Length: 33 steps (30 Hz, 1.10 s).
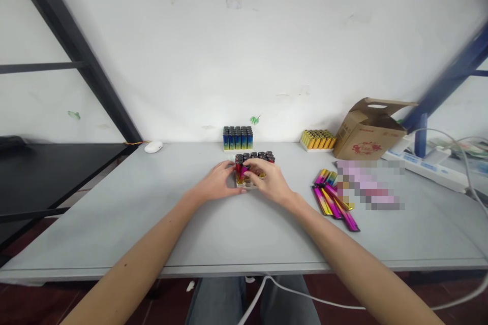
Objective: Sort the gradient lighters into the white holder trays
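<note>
In front of me stands a pale tray [241, 186] with rows of black-topped, battery-like cylinders [239, 170] in red, magenta and gold. My left hand [215, 183] grips the tray's left side, thumb along the front edge and fingers toward the back. Between the fingertips of my right hand [270, 181] is a magenta black-topped cylinder [245, 168], upright at the front row. Whether its lower end is seated in the tray I cannot tell. My right hand covers much of the tray's front right.
Blue-and-yellow black-topped cylinders [238, 138] stand against the wall, yellow ones [318, 139] farther right. Shiny magenta and gold pieces [331, 200] lie piled beside a blurred pink item [368, 183]. There is an open cardboard box [362, 137], a power strip [427, 168] and a white mouse-like object [153, 147].
</note>
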{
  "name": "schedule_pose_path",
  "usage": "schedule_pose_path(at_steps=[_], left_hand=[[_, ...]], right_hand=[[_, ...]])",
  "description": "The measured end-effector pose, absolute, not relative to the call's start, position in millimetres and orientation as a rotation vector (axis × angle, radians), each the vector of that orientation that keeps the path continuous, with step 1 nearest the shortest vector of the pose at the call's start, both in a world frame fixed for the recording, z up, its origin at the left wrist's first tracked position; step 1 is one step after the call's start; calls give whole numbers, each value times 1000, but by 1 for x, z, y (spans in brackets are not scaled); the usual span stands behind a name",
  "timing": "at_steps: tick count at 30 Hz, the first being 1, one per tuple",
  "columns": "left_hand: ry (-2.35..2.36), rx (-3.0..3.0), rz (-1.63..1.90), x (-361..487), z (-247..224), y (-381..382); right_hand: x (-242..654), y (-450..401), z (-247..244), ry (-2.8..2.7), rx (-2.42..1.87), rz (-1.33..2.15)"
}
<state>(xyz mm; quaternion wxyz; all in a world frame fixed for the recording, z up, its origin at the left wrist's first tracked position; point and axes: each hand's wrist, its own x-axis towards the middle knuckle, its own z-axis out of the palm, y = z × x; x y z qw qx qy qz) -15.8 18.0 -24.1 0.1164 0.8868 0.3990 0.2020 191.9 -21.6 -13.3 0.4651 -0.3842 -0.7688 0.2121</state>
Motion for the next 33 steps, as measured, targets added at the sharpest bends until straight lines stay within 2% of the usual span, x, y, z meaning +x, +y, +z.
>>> schedule_pose_path(at_steps=[3, 7, 10, 14, 16, 21, 25, 30, 33], left_hand=[[1174, 2594, 576, -15, -22, 16], [1181, 2580, 578, -14, -20, 14], [1174, 2572, 596, -13, -20, 14], [1184, 2598, 559, -15, -21, 16], [1204, 2607, 530, -17, -23, 18], [1211, 2603, 489, -19, -27, 22], [1213, 2611, 500, -19, -28, 23], [1207, 2602, 520, -19, -27, 22], [1206, 2594, 505, -19, -27, 22]], right_hand=[[193, -21, -12, -1990, -942, 361], [187, -22, -12, -2041, -977, -115], [183, -23, -9, -2095, -952, -243], [199, -28, 1, -2115, -955, -152], [222, -36, 6, -2004, -1090, -118], [303, -72, 5, -1841, -1932, -319], [341, -96, 1, -1852, -2357, -203], [344, -93, 7, -1826, -2364, -64], [326, -83, 21, -1797, -1998, 137]])
